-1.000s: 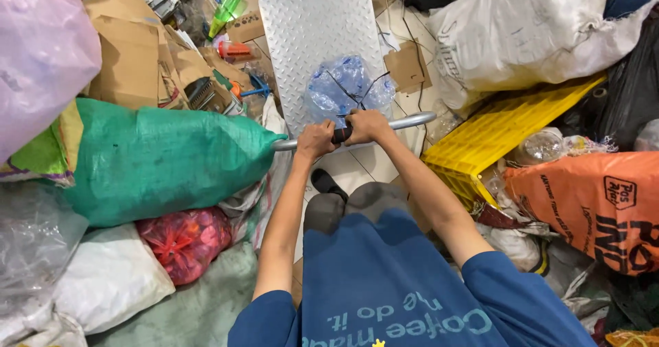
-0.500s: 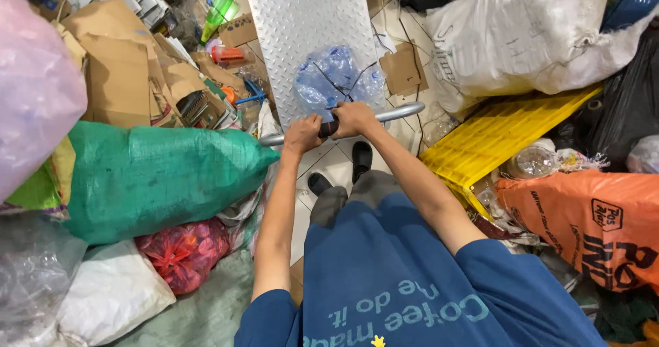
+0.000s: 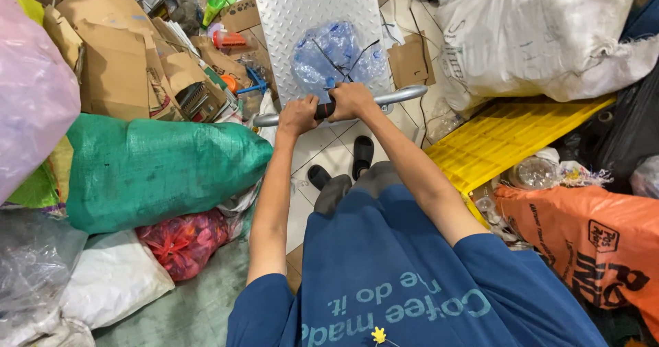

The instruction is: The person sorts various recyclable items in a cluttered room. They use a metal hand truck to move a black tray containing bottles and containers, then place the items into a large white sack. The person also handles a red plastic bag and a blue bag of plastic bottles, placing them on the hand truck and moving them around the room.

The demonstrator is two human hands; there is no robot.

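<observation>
The person is standing on a pale tiled floor (image 3: 322, 158), wearing a blue shirt (image 3: 412, 278) and black shoes (image 3: 362, 151). Both arms are extending forward to a metal handle bar (image 3: 401, 96) of a platform cart.

The left hand (image 3: 298, 116) is wrapping around the bar, its grip closed on the metal tube. The right hand (image 3: 351, 100) is sitting just beside it, touching or nearly touching it, with its grip closed on the same bar at a dark sleeve section. Bare bar is projecting outward past each hand.

Directly beyond the two hands, the cart's diamond-plate deck (image 3: 302, 10) is carrying a clear bag of crushed plastic bottles (image 3: 333, 59), tied with black cord and lying close to the bar.

To the left of the left hand, a green woven sack (image 3: 158, 172) is lying on its side, with a red mesh bag (image 3: 182, 240) nearer the person. Flattened cardboard (image 3: 113, 65) is piling up beyond the sack.

To the right of the right hand, a yellow plastic pallet (image 3: 508, 137) is lying tilted, an orange sack (image 3: 583, 240) is resting nearer, and a large white sack (image 3: 542, 35) is sitting farther off.
</observation>
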